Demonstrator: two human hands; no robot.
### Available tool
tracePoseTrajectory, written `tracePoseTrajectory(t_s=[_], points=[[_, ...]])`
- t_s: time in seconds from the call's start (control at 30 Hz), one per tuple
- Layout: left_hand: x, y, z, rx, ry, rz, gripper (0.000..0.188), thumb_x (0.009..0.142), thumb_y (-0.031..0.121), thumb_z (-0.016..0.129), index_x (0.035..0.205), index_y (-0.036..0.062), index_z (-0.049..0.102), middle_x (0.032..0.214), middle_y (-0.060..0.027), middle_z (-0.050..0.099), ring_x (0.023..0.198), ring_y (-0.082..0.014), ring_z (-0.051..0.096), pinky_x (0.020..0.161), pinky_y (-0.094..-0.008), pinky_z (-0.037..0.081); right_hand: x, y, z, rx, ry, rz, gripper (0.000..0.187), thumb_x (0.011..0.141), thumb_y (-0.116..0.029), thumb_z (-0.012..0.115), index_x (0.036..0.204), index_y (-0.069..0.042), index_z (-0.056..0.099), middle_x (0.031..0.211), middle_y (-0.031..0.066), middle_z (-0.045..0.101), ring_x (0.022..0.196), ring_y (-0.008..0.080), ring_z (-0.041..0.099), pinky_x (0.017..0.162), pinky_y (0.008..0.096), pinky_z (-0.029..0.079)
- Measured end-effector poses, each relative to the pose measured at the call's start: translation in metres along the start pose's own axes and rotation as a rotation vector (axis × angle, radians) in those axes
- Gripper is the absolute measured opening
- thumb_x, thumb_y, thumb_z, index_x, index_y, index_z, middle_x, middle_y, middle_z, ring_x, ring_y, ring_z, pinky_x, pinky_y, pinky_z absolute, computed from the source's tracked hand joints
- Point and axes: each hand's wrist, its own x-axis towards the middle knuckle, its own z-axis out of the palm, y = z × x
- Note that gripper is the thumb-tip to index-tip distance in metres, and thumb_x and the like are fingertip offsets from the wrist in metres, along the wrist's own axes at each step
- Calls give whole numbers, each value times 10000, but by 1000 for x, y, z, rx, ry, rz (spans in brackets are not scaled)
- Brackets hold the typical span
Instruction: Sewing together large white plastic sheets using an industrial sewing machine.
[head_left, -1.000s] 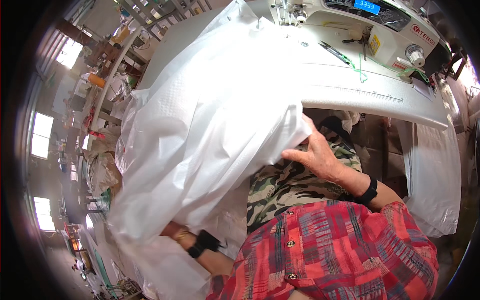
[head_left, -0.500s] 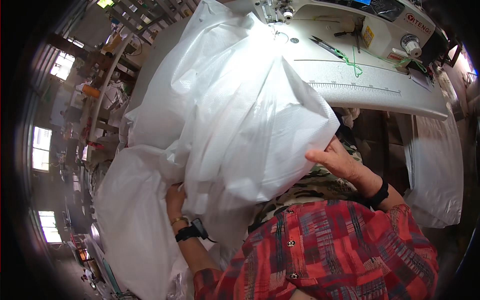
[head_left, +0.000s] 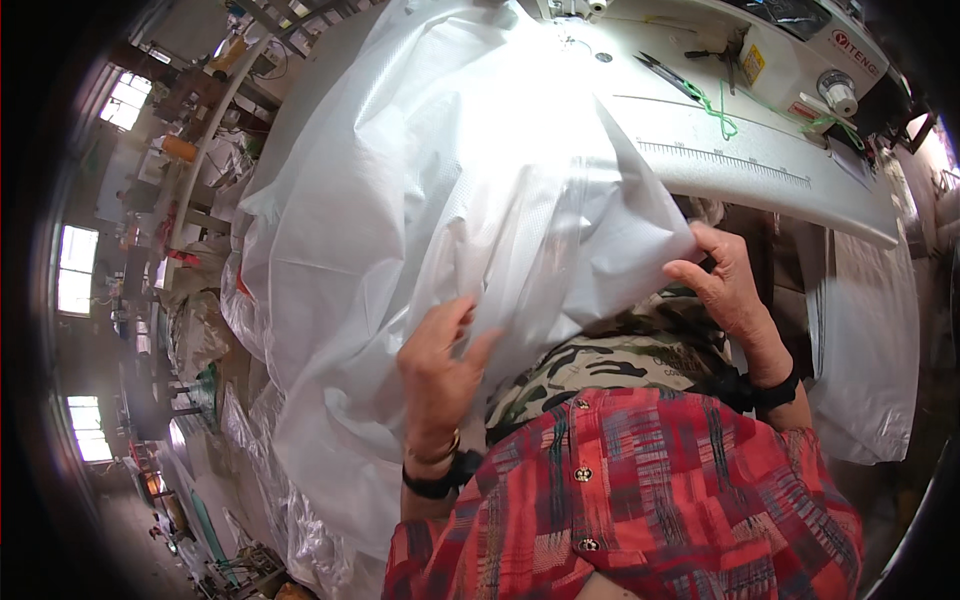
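A large white, slightly see-through woven plastic sheet (head_left: 350, 260) spreads in folds from the sewing machine bed down over my lap. My right hand (head_left: 730, 285) has its thumb and fingers at the sheet's right-hand corner, gripping the edge. In front of the lower middle folds is my left hand (head_left: 437, 370), its thumb apart from its bent fingers and nothing visible between them. The sewing machine's needle area (head_left: 575, 12) is at the top, brightly lit, and the sheet's far end lies just beside it.
Thread snips (head_left: 670, 78) with a green cord lie on the machine table (head_left: 765, 175), near a printed scale. At right, below the table edge, hang clear plastic sheets (head_left: 862, 350). Crumpled clear plastic (head_left: 300, 530) lies at lower left.
My left hand has come up and right from beneath the folds and let go. The sheet now lies spread flatter and wider. My right hand has moved slightly up and right with the corner.
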Motion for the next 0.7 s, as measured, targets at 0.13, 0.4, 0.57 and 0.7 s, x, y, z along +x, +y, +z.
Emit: tracePoseTrajectory(t_s=[0.13,0.4,0.57,0.7], points=[[-1,-13,39,96,-17,48,310,800,72,738,1081,-2,629,869,-90,645,739,-201,623,677,-301,505,-27,2,-2,261,48,258,211,867,-169,684,878,35,628,678,6,536,653,47,460,585,245,412],[-8,-31,60,149,9,37,231,805,72,709,1006,29,605,788,-95,571,669,-260,594,605,-368,457,-28,-27,-19,-577,361,-73,282,824,-124,712,1056,-10,599,854,163,610,729,281,603,707,345,483],[-17,-36,63,81,88,5,186,829,75,717,979,18,622,719,-88,550,592,-215,545,550,-332,437,-6,-50,19,-28,24,-45,279,893,-152,661,1082,52,648,844,169,675,711,230,637,670,310,511],[-11,-36,69,114,84,109,182,843,90,728,975,7,634,706,-76,557,577,-162,516,524,-297,414,17,-21,82,444,-389,521,429,894,-296,680,1111,70,623,761,97,651,650,116,594,581,242,487]])
